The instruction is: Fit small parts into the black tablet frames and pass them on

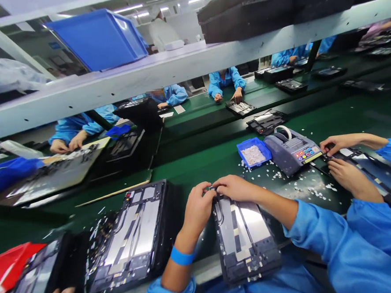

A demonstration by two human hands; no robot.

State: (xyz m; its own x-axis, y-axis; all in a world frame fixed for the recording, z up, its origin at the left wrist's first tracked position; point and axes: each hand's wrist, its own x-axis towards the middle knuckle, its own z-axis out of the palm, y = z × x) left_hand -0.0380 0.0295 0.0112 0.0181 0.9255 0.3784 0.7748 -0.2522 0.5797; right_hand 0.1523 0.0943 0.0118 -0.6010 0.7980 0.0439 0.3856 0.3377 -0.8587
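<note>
Head view: your left hand (196, 208) and right hand (234, 187) pinch together a small part at the far end of the open tablet (244, 238). Its long axis runs from that grip back toward you; both hands sit equally near.

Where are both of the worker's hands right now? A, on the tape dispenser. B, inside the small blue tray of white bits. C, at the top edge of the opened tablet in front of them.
C: the left hand and right hand meet at the top edge of the opened tablet, away from the blue tray and the tape dispenser.
</note>
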